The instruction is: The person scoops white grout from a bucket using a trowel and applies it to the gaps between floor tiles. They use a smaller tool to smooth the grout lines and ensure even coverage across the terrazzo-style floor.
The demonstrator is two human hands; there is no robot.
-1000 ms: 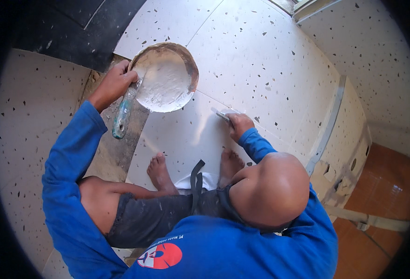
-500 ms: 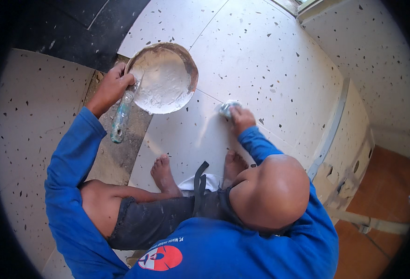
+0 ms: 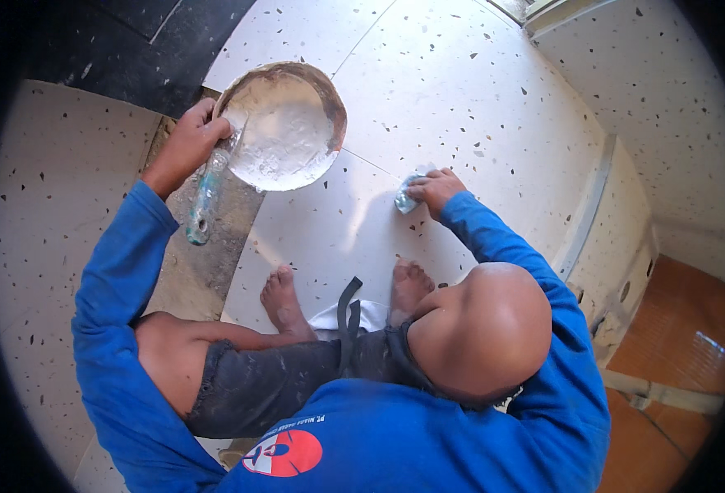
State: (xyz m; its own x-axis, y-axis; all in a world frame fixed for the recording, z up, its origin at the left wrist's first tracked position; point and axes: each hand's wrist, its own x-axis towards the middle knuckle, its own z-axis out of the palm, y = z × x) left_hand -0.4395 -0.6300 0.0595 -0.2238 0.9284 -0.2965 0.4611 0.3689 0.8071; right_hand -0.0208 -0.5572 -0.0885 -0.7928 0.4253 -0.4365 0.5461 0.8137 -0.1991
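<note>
The right hand's (image 3: 438, 193) fingers are bent over a pale blue-green wad (image 3: 407, 198) (cloth, paper or sponge, I can't tell which), holding it against the floor tile (image 3: 461, 107); the fingertips are partly hidden. Half a second ago this hand and wad were a blur; now both show fairly sharply and sit a little farther to the right of the bowl (image 3: 338, 115). A second ago only a thin edge of something showed in that grip, whereas now a crumpled face does. For the work in hand, I judge this puts the wad's contact at or close to the seam (image 3: 369, 162) that runs off from the bowl's lower right.

The left hand (image 3: 188, 148) is clamped on the bowl's left rim, thumb over it, the other fingers mostly out of sight. The same grip pins a smeared green-handled scraper (image 3: 205, 201), its blade leaning inside the bowl and its handle hanging below and left of it. White paste (image 3: 284, 135) covers the bowl's bottom. This side is nearly unchanged, so the bowl seems to be simply kept at hand. Two bare feet (image 3: 280, 297) stand below the bowl, and a rough bare strip (image 3: 202, 246) shows to its lower left.
</note>
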